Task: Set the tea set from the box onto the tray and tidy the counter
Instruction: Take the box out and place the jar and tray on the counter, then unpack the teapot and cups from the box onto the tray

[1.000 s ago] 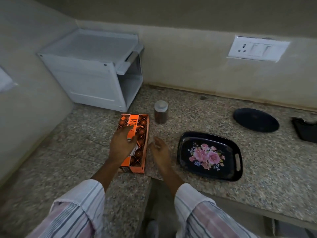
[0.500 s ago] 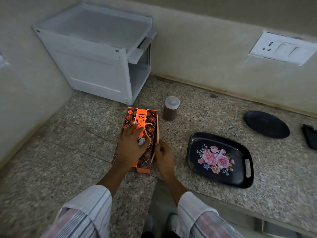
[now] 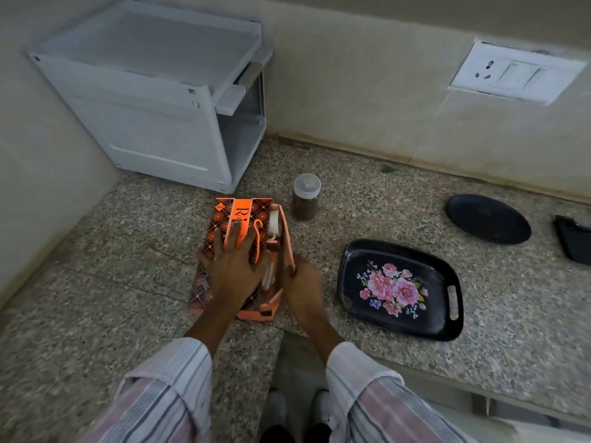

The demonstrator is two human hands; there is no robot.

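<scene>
An orange and brown patterned box lies flat on the speckled counter in front of me. My left hand presses flat on its top panel, fingers spread. My right hand grips the long side flap on the box's right edge and holds it pulled open. White pieces of the tea set show in the gap. To the right lies the black tray with pink roses, with nothing on it.
A small jar with a pale lid stands just behind the box. A white plastic cabinet fills the back left corner. A black round plate and a black object lie at the far right. The counter edge runs below the tray.
The box was turned so its wide printed face is up. My right hand took the side flap and pulled it open, exposing white pieces inside. The camera moved closer.
</scene>
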